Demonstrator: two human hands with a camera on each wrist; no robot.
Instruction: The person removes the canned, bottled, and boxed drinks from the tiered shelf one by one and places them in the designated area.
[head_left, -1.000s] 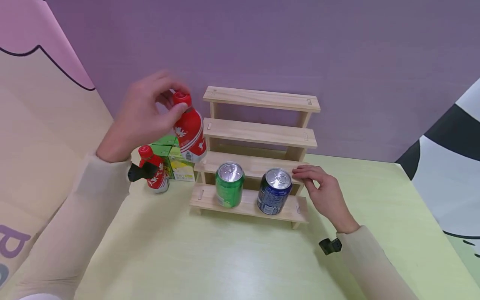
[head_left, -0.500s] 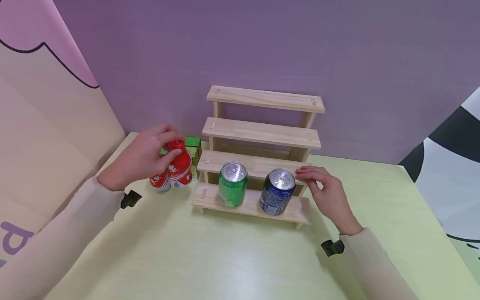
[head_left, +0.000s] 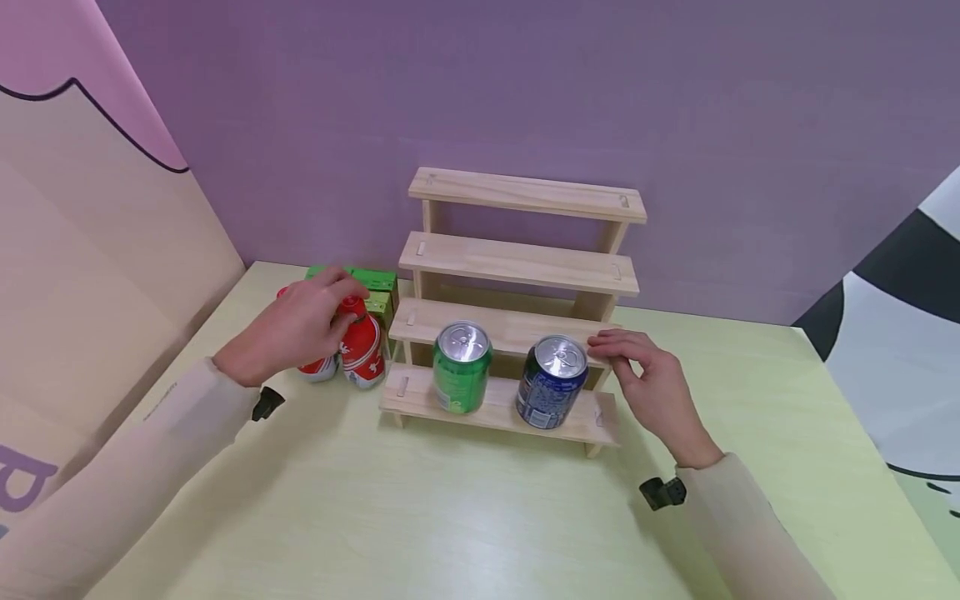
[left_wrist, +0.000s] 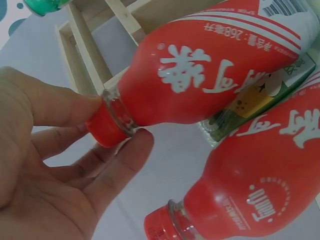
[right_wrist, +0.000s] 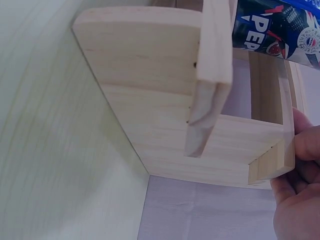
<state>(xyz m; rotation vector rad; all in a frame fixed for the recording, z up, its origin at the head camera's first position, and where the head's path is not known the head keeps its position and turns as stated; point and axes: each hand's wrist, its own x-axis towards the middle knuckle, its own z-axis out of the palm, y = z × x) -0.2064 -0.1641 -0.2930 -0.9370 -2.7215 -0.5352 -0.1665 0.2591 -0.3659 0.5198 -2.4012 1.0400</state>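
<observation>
A red soft-drink bottle (head_left: 363,352) stands on the table left of the wooden stepped shelf (head_left: 517,265). My left hand (head_left: 298,323) pinches its cap and neck between thumb and finger, as the left wrist view shows on the bottle (left_wrist: 190,75). Beside it is a second red bottle (left_wrist: 255,175), partly hidden by the hand in the head view. My right hand (head_left: 654,390) grips the right end of the second step from the bottom; in the right wrist view its fingers (right_wrist: 306,142) curl at the board's end. A green can (head_left: 462,371) and a dark blue Pepsi can (head_left: 552,385) stand on the lowest step.
Green drink cartons (head_left: 375,282) stand behind the bottles, close to the shelf's left side. A purple wall (head_left: 525,83) rises behind the shelf. Pale table surface (head_left: 465,517) stretches in front, and a beige panel (head_left: 97,275) borders the left.
My left hand has lowered the red bottle from beside the shelf down to the table, next to the other bottle. My right hand has stayed on the shelf.
</observation>
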